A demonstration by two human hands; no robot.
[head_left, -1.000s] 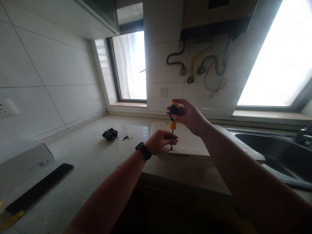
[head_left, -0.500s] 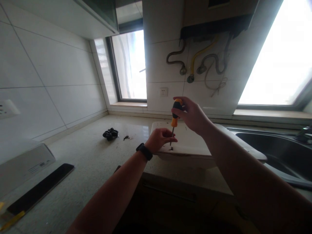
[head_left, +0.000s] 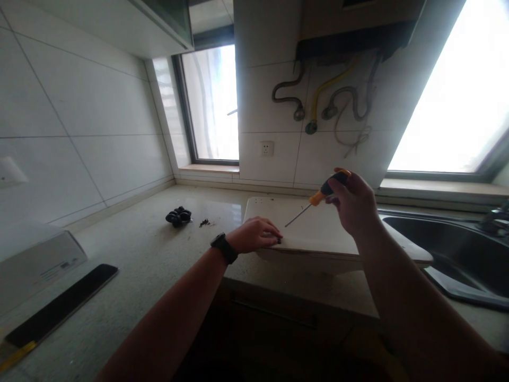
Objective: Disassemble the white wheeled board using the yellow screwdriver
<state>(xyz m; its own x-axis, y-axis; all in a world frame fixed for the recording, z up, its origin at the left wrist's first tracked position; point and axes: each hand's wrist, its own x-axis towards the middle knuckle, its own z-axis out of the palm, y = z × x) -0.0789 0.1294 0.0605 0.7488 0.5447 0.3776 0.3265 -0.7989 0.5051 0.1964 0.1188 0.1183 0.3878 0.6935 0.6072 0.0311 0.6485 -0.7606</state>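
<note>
In the middle of the frame, a white panel (head_left: 318,228) lay flat on the speckled worktop (head_left: 147,233), its right end beside the sink (head_left: 457,254). Right of centre, the right hand (head_left: 353,199) had its grip clamped on the orange-and-black handle of a screwdriver (head_left: 316,199). The shaft slanted down toward the lower left, its tip above the panel, apart from the small dark screw (head_left: 279,241) near the panel's front edge. The left hand (head_left: 256,234), with a black watch (head_left: 224,248) on its wrist, rested on the panel, fingertips at the screw; whether its grip was closed on it could not be told. Left of centre lay a cluster of black pieces (head_left: 178,216), with small dark bits (head_left: 204,223) just to its right. At the lower left, a dark flat strip (head_left: 63,302) lay near a pale box (head_left: 51,265).
</note>
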